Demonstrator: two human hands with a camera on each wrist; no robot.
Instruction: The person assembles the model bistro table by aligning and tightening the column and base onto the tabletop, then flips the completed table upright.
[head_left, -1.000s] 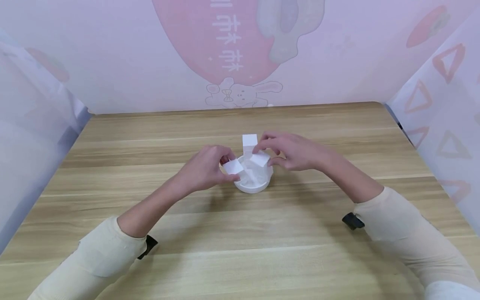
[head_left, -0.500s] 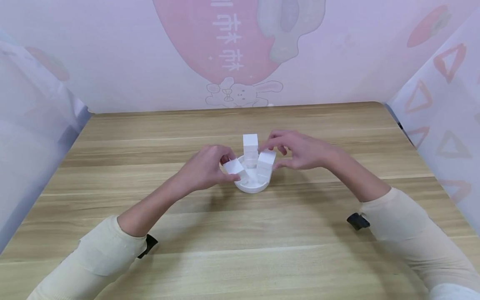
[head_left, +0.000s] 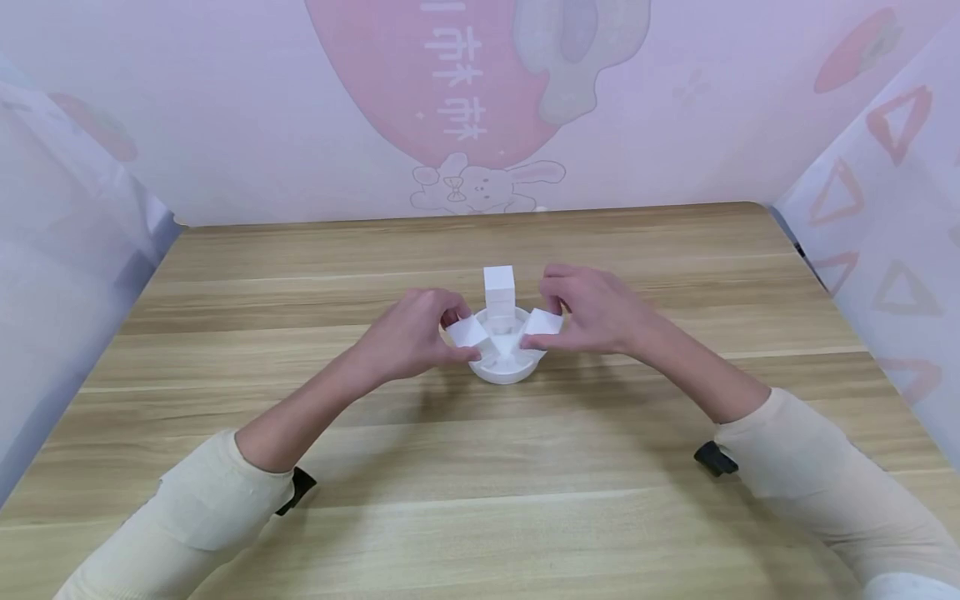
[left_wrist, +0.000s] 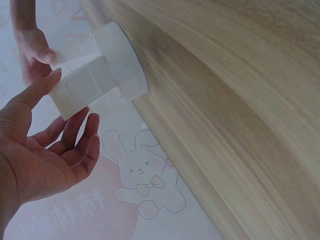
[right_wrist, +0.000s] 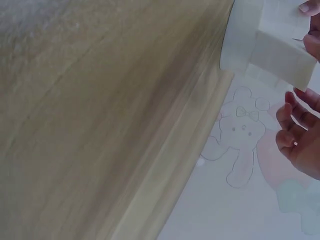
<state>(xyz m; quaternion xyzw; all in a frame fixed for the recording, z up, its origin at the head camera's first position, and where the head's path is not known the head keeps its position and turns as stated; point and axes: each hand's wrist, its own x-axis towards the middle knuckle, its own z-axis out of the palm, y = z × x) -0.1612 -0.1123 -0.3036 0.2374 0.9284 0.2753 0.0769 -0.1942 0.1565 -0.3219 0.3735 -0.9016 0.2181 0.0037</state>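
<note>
A round white base point(head_left: 504, 377) stands on the wooden table, with several white square-ended blocks rising from it. My left hand point(head_left: 411, 335) pinches the left block point(head_left: 468, 333) between thumb and fingers; this block leans outward to the left. On the other side my right hand point(head_left: 596, 312) grips the right block point(head_left: 543, 322), thumb on its near side, fingers behind. The rear block point(head_left: 499, 287) stands upright, untouched. In the left wrist view the left block point(left_wrist: 85, 87) shows a recessed panel and small raised marks, its lower end at the base's wall point(left_wrist: 125, 62).
The wood-grain table point(head_left: 495, 500) extends around the base on all sides. A pale printed curtain point(head_left: 300, 108) with a rabbit drawing hangs behind the table's far edge, and more curtain stands at left and right. A black device point(head_left: 716, 458) sticks out under the right sleeve.
The right block has moved from near the centre outward to the right and now leans that way. My right hand has shifted its hold, thumb now in front. The left hand stays put.
</note>
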